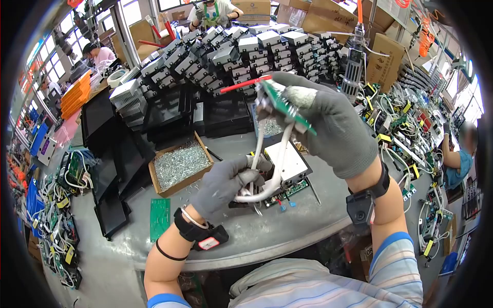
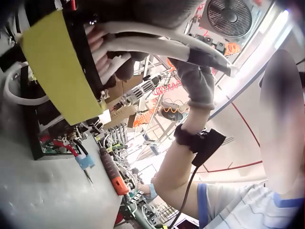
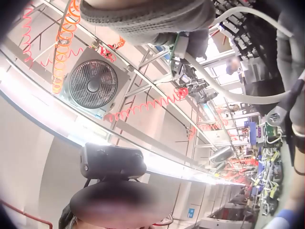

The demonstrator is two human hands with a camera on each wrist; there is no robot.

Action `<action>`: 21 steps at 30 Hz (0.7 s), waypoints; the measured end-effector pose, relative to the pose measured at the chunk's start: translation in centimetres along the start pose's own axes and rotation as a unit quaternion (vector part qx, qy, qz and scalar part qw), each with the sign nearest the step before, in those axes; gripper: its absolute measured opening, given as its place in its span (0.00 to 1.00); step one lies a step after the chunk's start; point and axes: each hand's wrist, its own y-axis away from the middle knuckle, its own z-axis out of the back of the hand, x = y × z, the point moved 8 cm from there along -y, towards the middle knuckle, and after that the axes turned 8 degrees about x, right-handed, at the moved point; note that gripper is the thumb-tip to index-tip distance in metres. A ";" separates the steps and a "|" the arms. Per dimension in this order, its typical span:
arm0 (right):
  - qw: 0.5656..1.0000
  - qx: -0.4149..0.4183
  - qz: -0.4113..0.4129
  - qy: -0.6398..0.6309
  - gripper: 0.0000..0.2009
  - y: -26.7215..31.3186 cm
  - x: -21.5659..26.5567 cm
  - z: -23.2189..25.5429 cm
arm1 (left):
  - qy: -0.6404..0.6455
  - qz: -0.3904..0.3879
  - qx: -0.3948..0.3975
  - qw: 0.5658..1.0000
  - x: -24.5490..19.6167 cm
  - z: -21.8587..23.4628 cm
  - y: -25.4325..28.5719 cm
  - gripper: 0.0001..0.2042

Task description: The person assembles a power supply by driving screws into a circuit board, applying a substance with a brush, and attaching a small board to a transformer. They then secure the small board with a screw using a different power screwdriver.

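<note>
Both hands wear grey gloves. My right hand (image 1: 334, 123) is raised over the bench and pinches a green circuit board (image 1: 303, 119) with metal parts along one side. Thick white cables (image 1: 281, 159) loop down from this board. Low over the bench, my left hand (image 1: 221, 185) grips the white cables near their lower bend. Beside it stands an opened electronic unit (image 1: 290, 161) with a pale flat top and small blue connectors. In the left wrist view, a yellow block (image 2: 62, 67) on the unit sits close to the white cables (image 2: 152, 46). A red tube (image 1: 239, 86) shows by the raised board.
A cardboard tray of screws (image 1: 182, 163) and a loose green board (image 1: 160, 219) lie on the left. Black panels (image 1: 110, 177) stand behind them. Stacked metal cases (image 1: 257, 51) fill the back. A power screwdriver (image 1: 353, 69) hangs at back right, near heaped wired boards (image 1: 398, 115).
</note>
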 end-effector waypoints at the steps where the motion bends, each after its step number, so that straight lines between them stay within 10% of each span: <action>1: 1.000 0.000 0.001 0.000 0.17 -0.2 -0.5 0.6 | 0.010 -0.007 -0.016 1.000 -0.3 0.2 -0.1 0.16; 3: 0.995 -0.076 0.036 -0.052 0.14 -0.5 -0.9 2.5 | 0.075 -0.017 -0.001 0.997 -0.5 -0.3 -0.2 0.18; 5: 0.978 -0.102 0.062 0.171 0.11 -0.4 0.1 2.8 | 0.164 -0.176 -0.120 0.963 -3.5 1.2 1.4 0.23; 7: 0.981 -0.112 0.118 -0.109 0.08 -0.7 -0.7 4.3 | -0.015 -0.159 -0.109 0.981 -2.3 0.6 3.2 0.24; 8: 0.925 -0.118 0.134 0.337 0.10 -0.6 1.2 3.3 | -0.135 -0.135 -0.168 0.967 -2.7 0.1 3.9 0.23; 10: 0.932 -0.106 0.121 0.324 0.09 -1.5 0.7 2.5 | -0.250 -0.103 -0.225 0.936 -3.6 -0.4 4.6 0.23; 13: 0.931 -0.109 0.131 0.323 0.09 -3.3 0.3 1.6 | -0.045 -0.074 -0.249 0.965 -2.3 1.4 4.6 0.20; 15: 0.856 -0.168 0.068 0.484 0.06 -4.6 1.0 2.4 | 0.161 -0.123 -0.257 0.945 -0.9 3.3 4.6 0.14; 16: 0.958 -0.171 0.078 0.216 0.03 -6.0 -0.9 4.9 | 0.193 -0.210 -0.232 0.930 -2.4 3.8 4.7 0.15; 19: 0.913 -0.183 0.157 0.330 0.11 -6.0 0.8 3.9 | 0.117 -0.183 -0.334 0.917 -4.6 5.3 4.3 0.17; 21: 0.964 -0.117 0.219 0.097 0.12 -7.0 1.2 2.3 | -0.154 -0.299 -0.489 0.805 -6.9 5.1 6.7 0.21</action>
